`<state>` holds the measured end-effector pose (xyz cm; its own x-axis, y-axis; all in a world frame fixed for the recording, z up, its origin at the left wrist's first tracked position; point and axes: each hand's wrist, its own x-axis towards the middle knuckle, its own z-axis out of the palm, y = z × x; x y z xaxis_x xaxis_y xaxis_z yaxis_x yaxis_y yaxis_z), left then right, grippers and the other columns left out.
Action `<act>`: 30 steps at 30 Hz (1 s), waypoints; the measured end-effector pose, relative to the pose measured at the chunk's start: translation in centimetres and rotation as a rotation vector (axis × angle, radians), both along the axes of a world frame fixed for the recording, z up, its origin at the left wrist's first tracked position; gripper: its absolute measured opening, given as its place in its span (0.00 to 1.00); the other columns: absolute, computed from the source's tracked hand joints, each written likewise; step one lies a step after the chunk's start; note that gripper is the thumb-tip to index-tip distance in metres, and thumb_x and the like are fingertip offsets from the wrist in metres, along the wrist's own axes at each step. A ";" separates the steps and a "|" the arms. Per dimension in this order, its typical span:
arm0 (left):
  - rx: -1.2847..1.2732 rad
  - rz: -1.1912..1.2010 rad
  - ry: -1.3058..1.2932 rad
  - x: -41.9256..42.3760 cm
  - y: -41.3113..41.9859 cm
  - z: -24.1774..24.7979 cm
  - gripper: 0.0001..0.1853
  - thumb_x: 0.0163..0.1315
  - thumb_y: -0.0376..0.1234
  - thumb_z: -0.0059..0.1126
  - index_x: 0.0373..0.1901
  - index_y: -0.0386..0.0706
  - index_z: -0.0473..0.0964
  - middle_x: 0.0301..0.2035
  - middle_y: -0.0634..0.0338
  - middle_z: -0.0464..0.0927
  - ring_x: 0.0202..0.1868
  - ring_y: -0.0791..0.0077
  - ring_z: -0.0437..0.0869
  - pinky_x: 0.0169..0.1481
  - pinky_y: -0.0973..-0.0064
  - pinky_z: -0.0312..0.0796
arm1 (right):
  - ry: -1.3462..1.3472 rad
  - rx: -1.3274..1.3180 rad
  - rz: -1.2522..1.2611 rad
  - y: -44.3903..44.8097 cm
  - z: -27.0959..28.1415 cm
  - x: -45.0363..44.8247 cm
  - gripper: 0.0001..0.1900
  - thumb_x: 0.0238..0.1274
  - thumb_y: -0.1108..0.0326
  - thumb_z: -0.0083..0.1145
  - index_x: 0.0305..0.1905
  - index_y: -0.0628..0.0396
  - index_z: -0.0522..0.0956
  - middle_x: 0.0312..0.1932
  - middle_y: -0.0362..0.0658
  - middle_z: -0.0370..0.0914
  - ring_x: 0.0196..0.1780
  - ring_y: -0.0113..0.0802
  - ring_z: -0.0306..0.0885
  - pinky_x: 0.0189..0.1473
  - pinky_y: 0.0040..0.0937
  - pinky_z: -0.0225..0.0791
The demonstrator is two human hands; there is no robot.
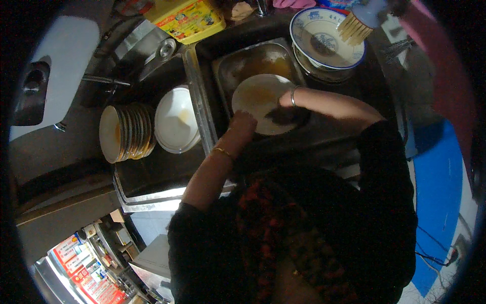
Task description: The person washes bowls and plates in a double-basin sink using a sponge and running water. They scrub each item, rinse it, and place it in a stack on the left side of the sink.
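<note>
A large pale plate or shallow bowl lies tilted over a metal basin in the right sink compartment. My left hand grips its near-left rim, the fingertips hard to make out in the dim light. At the inner right side of the dish is my right hand, its fingers partly hidden; whether it holds anything cannot be told. A dark shadow falls on the dish below that hand. Brownish liquid or residue shows in the basin behind the dish.
Left compartment: a leaning row of several plates and white oval dishes. Right of the basin: stacked blue-rimmed bowls with a bristle brush above. A yellow tub and a faucet are at the back.
</note>
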<state>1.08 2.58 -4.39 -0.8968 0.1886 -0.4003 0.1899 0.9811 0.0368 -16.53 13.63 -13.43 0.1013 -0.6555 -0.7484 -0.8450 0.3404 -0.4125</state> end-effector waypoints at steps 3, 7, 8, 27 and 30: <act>0.040 0.027 -0.018 -0.4 0.2 0.5 0.07 0.48 0.30 0.51 0.24 0.39 0.78 0.31 0.50 0.78 0.40 0.57 0.79 0.44 0.63 0.70 | 0.464 -0.203 -0.061 0.4 2.2 -0.8 0.11 0.50 0.64 0.50 0.33 0.57 0.80 0.34 0.49 0.78 0.39 0.42 0.75 0.39 0.41 0.67; 0.235 0.194 -0.137 -1.5 0.5 2.2 0.08 0.50 0.33 0.54 0.31 0.41 0.77 0.34 0.52 0.78 0.38 0.60 0.80 0.43 0.67 0.72 | 0.483 -0.489 -0.446 0.4 9.1 -0.5 0.10 0.49 0.66 0.51 0.32 0.59 0.79 0.33 0.55 0.77 0.37 0.49 0.77 0.39 0.44 0.68; 0.295 0.224 -0.146 -1.5 0.4 2.7 0.09 0.51 0.34 0.55 0.33 0.41 0.77 0.35 0.54 0.78 0.38 0.61 0.80 0.43 0.68 0.72 | 0.479 -0.561 -0.434 0.2 6.7 -1.7 0.09 0.50 0.66 0.51 0.31 0.60 0.79 0.30 0.56 0.76 0.36 0.51 0.76 0.40 0.43 0.68; 0.950 0.827 0.632 10.2 -5.7 21.6 0.07 0.51 0.28 0.59 0.32 0.34 0.77 0.24 0.54 0.79 0.26 0.75 0.78 0.32 0.78 0.69 | 0.734 -0.639 0.200 4.0 -15.0 -2.7 0.21 0.50 0.56 0.51 0.51 0.47 0.72 0.41 0.45 0.76 0.46 0.41 0.71 0.51 0.37 0.63; 0.400 0.771 0.694 11.6 -8.8 17.8 0.08 0.53 0.34 0.56 0.29 0.38 0.76 0.23 0.47 0.77 0.26 0.57 0.80 0.31 0.70 0.70 | 0.498 -0.579 0.011 1.2 -9.6 1.1 0.22 0.51 0.56 0.52 0.52 0.48 0.71 0.41 0.47 0.76 0.45 0.41 0.72 0.49 0.39 0.64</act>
<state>12.66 -6.18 13.41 -0.8353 -0.5124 0.1993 -0.3634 0.7865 0.4993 -15.40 14.82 -22.99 -0.1495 -0.9580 -0.2445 -0.9800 0.1764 -0.0921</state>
